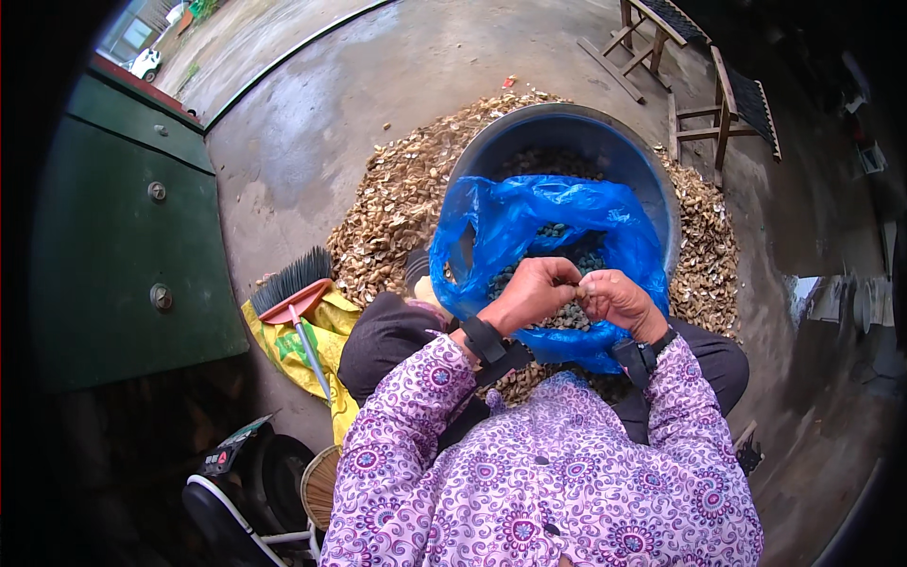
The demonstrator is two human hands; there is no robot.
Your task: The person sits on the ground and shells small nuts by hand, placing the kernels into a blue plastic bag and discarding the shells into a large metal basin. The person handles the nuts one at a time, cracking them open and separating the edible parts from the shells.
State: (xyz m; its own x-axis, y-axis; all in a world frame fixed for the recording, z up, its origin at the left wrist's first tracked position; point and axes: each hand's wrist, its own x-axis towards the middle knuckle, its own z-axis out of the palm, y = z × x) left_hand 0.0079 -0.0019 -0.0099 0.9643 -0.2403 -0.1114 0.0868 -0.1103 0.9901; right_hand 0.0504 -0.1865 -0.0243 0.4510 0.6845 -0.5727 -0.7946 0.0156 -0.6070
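My left hand (537,288) and my right hand (619,299) meet above an open blue plastic bag (586,197). Pinched between the fingertips of both is a small brownish peanut (579,292), partly hidden by the fingers. Small rounded pieces that look like shelled peanuts (588,253) lie inside the bag, tinted blue by it. Behind and under the bag stands a large round metal basin (470,156), with more small brownish pieces in its shaded bottom.
Heaps of peanut shells (397,194) surround the basin. To the left, a broom (298,288) rests on a yellow sack (274,345), near a dark green cabinet (142,236). Wooden folding stools (726,113) stand at the far right. A black-and-white object (250,482) sits at the lower left.
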